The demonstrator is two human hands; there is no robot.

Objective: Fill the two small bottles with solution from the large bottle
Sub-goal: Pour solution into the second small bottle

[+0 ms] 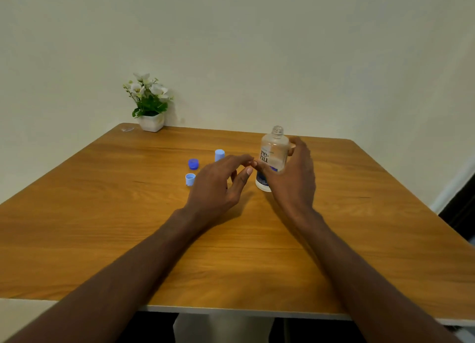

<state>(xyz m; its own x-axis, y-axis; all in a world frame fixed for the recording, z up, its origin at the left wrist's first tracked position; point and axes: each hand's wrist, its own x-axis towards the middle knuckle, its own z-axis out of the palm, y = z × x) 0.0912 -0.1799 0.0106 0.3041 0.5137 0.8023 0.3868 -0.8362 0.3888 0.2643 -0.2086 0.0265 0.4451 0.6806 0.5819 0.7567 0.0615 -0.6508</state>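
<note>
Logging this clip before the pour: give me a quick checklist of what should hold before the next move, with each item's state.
1. Large bottle upright on the table: ok.
2. Large bottle uncapped: ok, neck is open.
3. Right hand wrapped around the large bottle: ok.
4. Left hand free: ok, fingers loose, holding nothing.
5. Small bottles in sight and open: cannot tell; a dark blue cap and two light blue pieces show, but no small bottle clearly.
6. Liquid in the large bottle: cannot tell.
</note>
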